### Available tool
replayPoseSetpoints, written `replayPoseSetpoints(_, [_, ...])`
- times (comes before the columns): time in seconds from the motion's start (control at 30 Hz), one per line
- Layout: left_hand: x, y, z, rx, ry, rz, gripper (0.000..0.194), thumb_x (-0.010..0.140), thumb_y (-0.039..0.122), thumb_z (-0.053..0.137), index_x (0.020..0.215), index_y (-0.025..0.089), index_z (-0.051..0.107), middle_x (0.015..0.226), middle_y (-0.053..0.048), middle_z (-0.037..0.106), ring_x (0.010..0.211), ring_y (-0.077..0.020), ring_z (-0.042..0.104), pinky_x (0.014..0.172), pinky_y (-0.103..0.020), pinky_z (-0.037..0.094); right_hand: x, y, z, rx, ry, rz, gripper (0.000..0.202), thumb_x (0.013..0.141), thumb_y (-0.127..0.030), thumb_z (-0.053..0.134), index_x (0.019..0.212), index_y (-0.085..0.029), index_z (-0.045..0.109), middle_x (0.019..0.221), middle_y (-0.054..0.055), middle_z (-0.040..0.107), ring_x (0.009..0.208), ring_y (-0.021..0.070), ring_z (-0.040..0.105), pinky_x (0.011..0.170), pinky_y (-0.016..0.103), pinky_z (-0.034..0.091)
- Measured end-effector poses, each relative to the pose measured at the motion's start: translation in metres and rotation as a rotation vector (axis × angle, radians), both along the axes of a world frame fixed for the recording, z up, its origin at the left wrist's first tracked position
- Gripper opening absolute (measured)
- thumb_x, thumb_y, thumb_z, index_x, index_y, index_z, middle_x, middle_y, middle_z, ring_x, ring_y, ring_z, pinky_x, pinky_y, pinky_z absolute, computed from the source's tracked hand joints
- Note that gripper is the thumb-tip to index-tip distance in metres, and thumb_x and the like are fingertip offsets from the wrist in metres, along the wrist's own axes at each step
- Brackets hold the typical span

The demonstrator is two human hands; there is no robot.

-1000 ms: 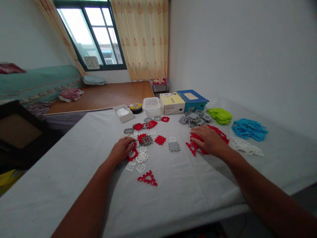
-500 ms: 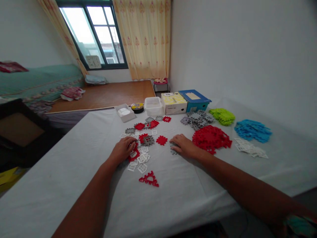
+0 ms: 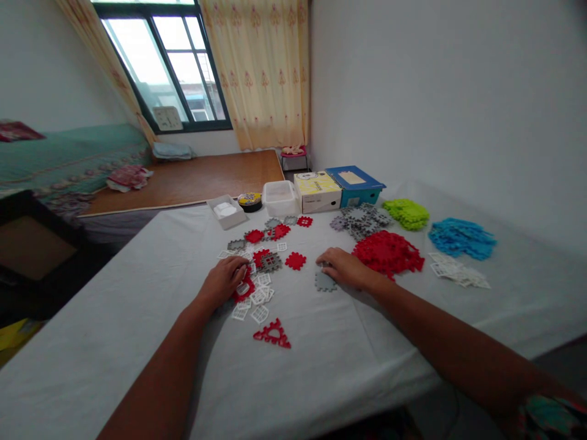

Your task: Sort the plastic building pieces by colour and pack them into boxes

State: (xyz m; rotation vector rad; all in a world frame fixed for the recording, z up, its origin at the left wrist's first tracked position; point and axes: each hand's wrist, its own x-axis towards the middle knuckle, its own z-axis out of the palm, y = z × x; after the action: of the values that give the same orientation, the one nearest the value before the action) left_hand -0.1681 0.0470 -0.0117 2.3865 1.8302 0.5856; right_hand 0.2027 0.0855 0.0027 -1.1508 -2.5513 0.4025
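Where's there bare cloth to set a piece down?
Bare cloth lies between the red triangle and the right forearm, and from the left hand out to the table's left edge. Crowded: among the white window pieces beside the left hand, and around the red pile and gray pile.

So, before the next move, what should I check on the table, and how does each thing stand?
1. Right hand at the grey square: ok, covering its far part.
2. Left hand gripping something: cannot tell.
3. Red triangle apart from both hands: ok.
4. Red round piece untouched between the hands: ok.
5. White pieces near the left hand lying singly: not ok, several overlap.
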Motion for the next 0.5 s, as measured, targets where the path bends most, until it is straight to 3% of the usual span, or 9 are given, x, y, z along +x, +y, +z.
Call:
replayPoseSetpoints(0.2, [0.0, 0.0, 0.0, 0.003, -0.006, -0.003, 0.037, 0.094, 0.039, 0.038, 0.111, 0.02, 0.065, 0.115, -0.009, 0.066, 0.108, -0.0246, 0.059, 0.098, -0.04, 0.046, 0.006, -0.002, 0.005, -0.058, 0.021, 0.017, 0.026, 0.086, -0.017, 0.058, 0.11, -0.015, 0.069, 0.107, 0.013, 0.066, 0.1, 0.0217, 0.061, 0.089, 0.033, 0.046])
replayPoseSetpoints(0.4, [0.0, 0.0, 0.002, -0.008, -0.006, -0.009, 0.037, 0.095, 0.038, 0.037, 0.112, 0.02, 0.064, 0.116, -0.009, 0.066, 0.11, -0.0245, 0.059, 0.099, -0.041, 0.045, 0.02, -0.008, 0.014, -0.085, 0.007, 0.263, 0.04, 0.082, -0.004, 0.051, 0.115, -0.018, 0.067, 0.121, 0.011, 0.063, 0.113, 0.0206, 0.057, 0.098, 0.033, 0.044])
replayPoseSetpoints(0.5, [0.0, 0.0, 0.001, -0.015, -0.001, -0.008, 0.037, 0.095, 0.039, 0.037, 0.112, 0.02, 0.064, 0.117, -0.009, 0.066, 0.11, -0.0246, 0.058, 0.099, -0.042, 0.045, 0.024, -0.01, 0.017, -0.089, -0.014, 0.264, 0.035, 0.084, -0.005, 0.051, 0.109, -0.02, 0.069, 0.114, 0.01, 0.065, 0.108, 0.0202, 0.059, 0.095, 0.033, 0.046])
